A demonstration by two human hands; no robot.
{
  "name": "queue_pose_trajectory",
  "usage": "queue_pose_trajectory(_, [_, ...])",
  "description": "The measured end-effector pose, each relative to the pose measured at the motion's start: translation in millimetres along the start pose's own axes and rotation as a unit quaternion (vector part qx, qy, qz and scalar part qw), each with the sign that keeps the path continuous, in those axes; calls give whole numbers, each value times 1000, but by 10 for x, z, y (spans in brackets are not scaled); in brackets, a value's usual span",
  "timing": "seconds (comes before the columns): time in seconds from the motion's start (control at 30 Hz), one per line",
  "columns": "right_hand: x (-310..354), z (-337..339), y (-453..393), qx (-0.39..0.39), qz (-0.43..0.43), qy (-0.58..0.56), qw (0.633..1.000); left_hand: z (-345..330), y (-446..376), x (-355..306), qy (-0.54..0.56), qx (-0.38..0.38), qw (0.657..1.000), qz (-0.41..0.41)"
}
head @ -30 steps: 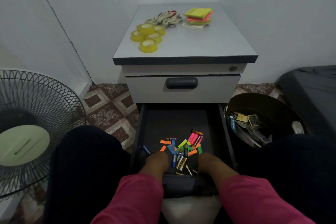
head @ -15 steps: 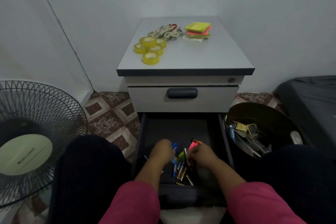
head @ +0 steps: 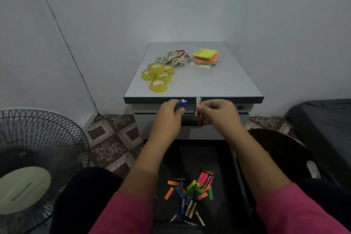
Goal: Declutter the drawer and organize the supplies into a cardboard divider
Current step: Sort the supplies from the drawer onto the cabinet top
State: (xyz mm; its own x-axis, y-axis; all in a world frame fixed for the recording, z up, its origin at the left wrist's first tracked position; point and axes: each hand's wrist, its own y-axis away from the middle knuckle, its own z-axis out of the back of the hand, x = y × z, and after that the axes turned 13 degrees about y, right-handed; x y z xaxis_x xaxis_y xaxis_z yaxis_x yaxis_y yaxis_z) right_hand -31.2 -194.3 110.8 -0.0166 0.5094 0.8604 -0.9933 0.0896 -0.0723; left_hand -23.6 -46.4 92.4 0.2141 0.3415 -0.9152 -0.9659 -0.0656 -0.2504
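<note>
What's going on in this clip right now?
A person seated at a small cabinet is emptying its open bottom drawer. Both hands are raised near the cabinet top's front edge: the left hand holds a small blue item, the right hand some thin stick-like items. Tape rolls, scissors and sticky notes already lie on top. Batteries and coloured tabs remain in the drawer.

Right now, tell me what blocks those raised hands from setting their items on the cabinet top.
Nothing visible does. The left hand and right hand hover at the cabinet top front edge; tape rolls sit farther back left.
</note>
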Motion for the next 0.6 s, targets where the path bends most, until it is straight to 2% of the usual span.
queue_pose_trajectory(0.13, [269,81,-478,-45,8,81,996,-35,-397,-197,-118,-37,991,-53])
queue_pose_trajectory(0.3, [341,41,-964,-32,-15,207,978,-159,-670,-238,-279,-33,959,-40])
queue_pose_trajectory(0.47, [355,-33,-1196,-35,-25,283,958,-234,-731,-256,-257,-78,961,-70])
queue_pose_trajectory(0.6, [355,-15,-1230,-32,-1,271,962,-214,-791,-249,-244,-62,965,-71])
